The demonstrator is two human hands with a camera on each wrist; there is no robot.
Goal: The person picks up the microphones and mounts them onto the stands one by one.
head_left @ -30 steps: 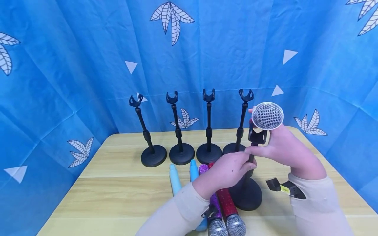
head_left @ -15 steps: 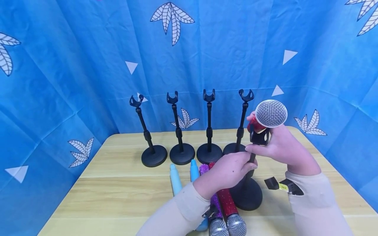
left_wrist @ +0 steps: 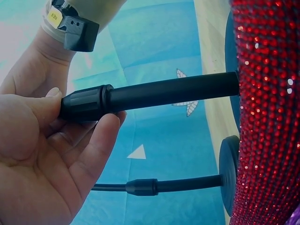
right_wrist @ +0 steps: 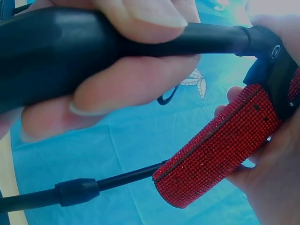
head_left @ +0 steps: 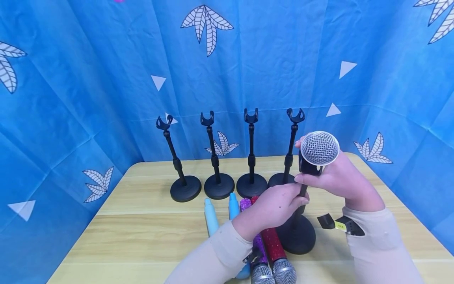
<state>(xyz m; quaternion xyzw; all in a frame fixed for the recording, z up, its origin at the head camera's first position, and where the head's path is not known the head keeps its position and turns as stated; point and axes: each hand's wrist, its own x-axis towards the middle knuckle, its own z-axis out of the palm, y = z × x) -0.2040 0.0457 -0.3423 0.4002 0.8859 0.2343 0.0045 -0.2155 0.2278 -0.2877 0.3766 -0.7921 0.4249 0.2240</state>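
Observation:
A red rhinestone microphone (right_wrist: 220, 140) with a silver mesh head (head_left: 320, 148) lies in the clip (right_wrist: 281, 84) at the top of a black desktop stand (head_left: 296, 234). My right hand (head_left: 345, 175) grips the microphone at the clip, its thumb under the clip on the near side. Lower down, my left hand (head_left: 274, 205) holds the stand's pole (left_wrist: 173, 91), fingers and thumb around its adjusting collar (left_wrist: 84, 104). The stand's round base is on the table. In the head view most of the handle is hidden behind the mesh head and right hand.
Several empty stands (head_left: 251, 185) form a row at the table's back, before a blue curtain (head_left: 227, 79). Beside the left forearm lie a pale blue microphone (head_left: 211, 217), a blue one (head_left: 233, 205), a purple one (head_left: 259, 248) and another red one (head_left: 273, 242).
The held microphone's head rose slightly, then came down and left over the clip. The red handle that showed above the clip is now hidden in the head view. The left hand stayed put.

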